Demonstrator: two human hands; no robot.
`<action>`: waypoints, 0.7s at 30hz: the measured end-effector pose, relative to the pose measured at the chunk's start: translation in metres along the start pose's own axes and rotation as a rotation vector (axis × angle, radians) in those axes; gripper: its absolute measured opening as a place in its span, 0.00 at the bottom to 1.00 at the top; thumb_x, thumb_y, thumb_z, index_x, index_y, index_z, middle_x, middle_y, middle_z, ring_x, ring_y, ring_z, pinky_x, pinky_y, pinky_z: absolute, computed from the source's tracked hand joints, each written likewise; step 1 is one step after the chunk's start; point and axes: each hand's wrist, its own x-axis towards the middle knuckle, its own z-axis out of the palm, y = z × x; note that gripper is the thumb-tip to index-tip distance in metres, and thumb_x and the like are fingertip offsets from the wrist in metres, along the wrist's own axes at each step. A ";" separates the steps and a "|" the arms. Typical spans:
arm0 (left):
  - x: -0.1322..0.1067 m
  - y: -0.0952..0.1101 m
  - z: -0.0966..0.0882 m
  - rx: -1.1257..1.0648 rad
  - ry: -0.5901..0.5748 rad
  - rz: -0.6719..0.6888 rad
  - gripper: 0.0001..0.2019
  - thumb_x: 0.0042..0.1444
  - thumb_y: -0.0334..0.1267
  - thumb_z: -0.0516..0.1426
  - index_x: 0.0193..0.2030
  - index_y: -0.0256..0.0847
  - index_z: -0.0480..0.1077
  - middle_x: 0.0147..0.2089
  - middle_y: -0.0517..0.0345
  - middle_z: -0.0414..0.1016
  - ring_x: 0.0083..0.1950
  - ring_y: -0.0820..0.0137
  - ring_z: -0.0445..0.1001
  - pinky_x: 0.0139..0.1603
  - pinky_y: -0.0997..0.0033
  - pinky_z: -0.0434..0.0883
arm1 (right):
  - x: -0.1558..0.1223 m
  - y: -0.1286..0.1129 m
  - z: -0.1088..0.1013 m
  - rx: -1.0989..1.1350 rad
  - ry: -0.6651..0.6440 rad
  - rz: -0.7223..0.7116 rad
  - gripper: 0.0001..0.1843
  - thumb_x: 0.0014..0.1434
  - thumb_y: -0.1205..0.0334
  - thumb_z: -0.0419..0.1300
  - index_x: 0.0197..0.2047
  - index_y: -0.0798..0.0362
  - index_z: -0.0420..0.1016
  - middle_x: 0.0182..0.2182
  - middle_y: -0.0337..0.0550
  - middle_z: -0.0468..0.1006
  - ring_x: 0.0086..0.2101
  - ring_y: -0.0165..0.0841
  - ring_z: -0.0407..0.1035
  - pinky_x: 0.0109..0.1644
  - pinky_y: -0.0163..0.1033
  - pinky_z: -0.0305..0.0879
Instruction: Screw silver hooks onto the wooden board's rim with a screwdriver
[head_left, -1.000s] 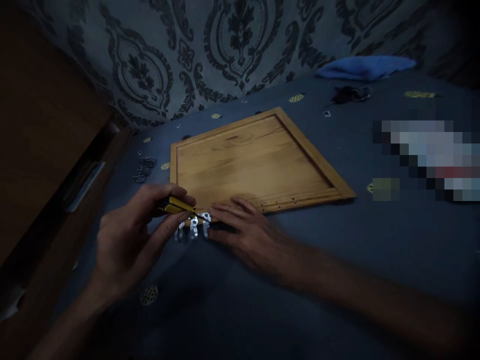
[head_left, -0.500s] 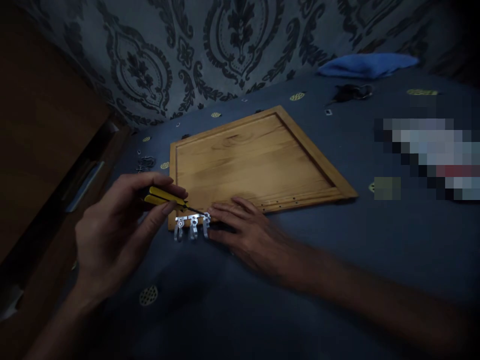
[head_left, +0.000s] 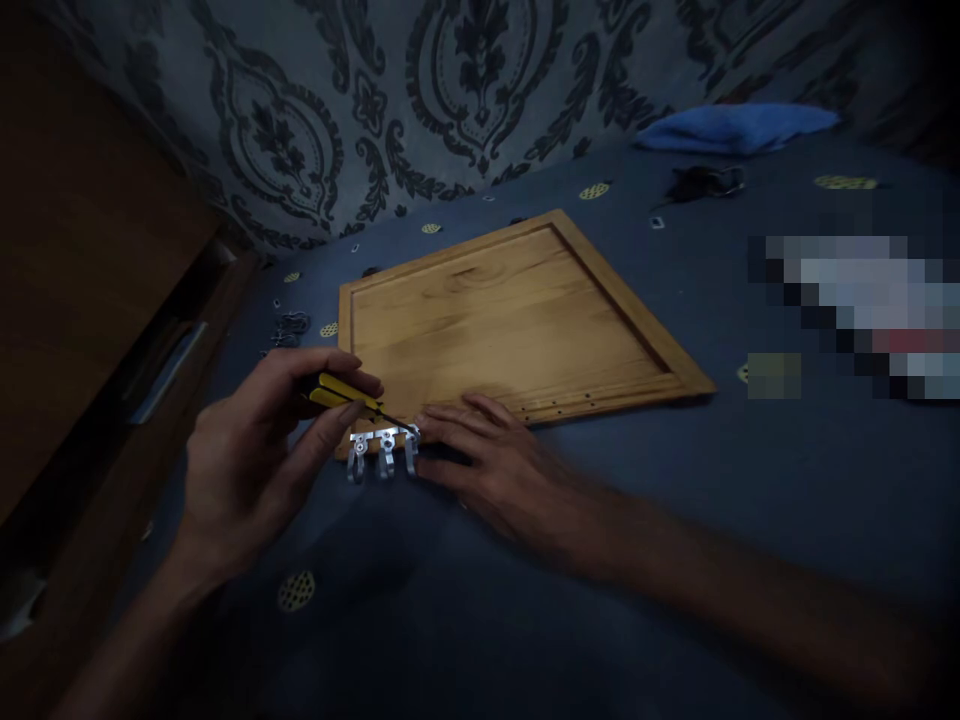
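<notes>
A wooden board (head_left: 510, 320) with a raised frame lies flat on a dark blue cloth. At its near left corner sits a silver metal hook rack (head_left: 382, 448) with three hooks. My left hand (head_left: 255, 460) is closed around a yellow-handled screwdriver (head_left: 341, 393), whose tip points at the right end of the rack. My right hand (head_left: 487, 455) lies with its fingers flat on the board's near edge, touching the rack's right end. A row of small holes (head_left: 559, 405) runs along the board's near rail.
More metal hooks (head_left: 289, 328) lie on the cloth left of the board. A blue cloth bundle (head_left: 735, 128) and a dark small object (head_left: 701, 182) lie at the far right. A wooden cabinet (head_left: 82, 270) stands at the left, patterned wall behind.
My left hand with the screwdriver drew back to the left, then came in again toward the rack. My right hand and the rack stayed in place.
</notes>
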 end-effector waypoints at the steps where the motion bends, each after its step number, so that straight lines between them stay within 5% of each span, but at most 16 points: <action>1: 0.001 0.000 0.000 -0.006 -0.012 -0.005 0.11 0.62 0.37 0.63 0.51 0.46 0.75 0.45 0.59 0.82 0.44 0.68 0.83 0.44 0.75 0.79 | 0.000 0.000 0.000 -0.005 -0.008 0.004 0.19 0.67 0.71 0.58 0.59 0.49 0.76 0.63 0.51 0.74 0.66 0.44 0.62 0.70 0.63 0.54; 7: 0.004 0.010 0.009 -0.250 -0.030 -0.130 0.06 0.65 0.38 0.61 0.47 0.45 0.74 0.48 0.53 0.79 0.51 0.62 0.79 0.47 0.66 0.78 | -0.001 0.001 0.003 0.006 0.037 -0.012 0.19 0.65 0.72 0.59 0.58 0.51 0.76 0.62 0.53 0.74 0.65 0.45 0.62 0.69 0.62 0.55; 11: 0.009 0.014 0.028 -0.582 0.024 -0.208 0.02 0.64 0.38 0.62 0.43 0.45 0.73 0.39 0.58 0.72 0.43 0.68 0.74 0.51 0.66 0.76 | -0.001 0.001 0.004 0.012 0.045 -0.019 0.20 0.64 0.73 0.59 0.57 0.50 0.77 0.61 0.53 0.75 0.64 0.45 0.63 0.69 0.63 0.55; 16: 0.027 0.019 0.049 -0.773 0.157 -0.246 0.17 0.61 0.49 0.63 0.27 0.42 0.68 0.24 0.64 0.56 0.24 0.74 0.56 0.27 0.72 0.65 | 0.000 0.000 0.001 0.009 0.030 0.005 0.18 0.65 0.71 0.60 0.56 0.49 0.79 0.62 0.53 0.74 0.64 0.45 0.63 0.68 0.63 0.56; 21: 0.041 0.020 0.053 -0.835 0.117 -0.291 0.22 0.60 0.50 0.64 0.22 0.41 0.65 0.18 0.67 0.49 0.19 0.78 0.45 0.20 0.73 0.53 | 0.001 0.000 0.000 0.003 0.019 0.002 0.17 0.65 0.70 0.60 0.56 0.51 0.79 0.62 0.54 0.74 0.64 0.46 0.65 0.69 0.64 0.55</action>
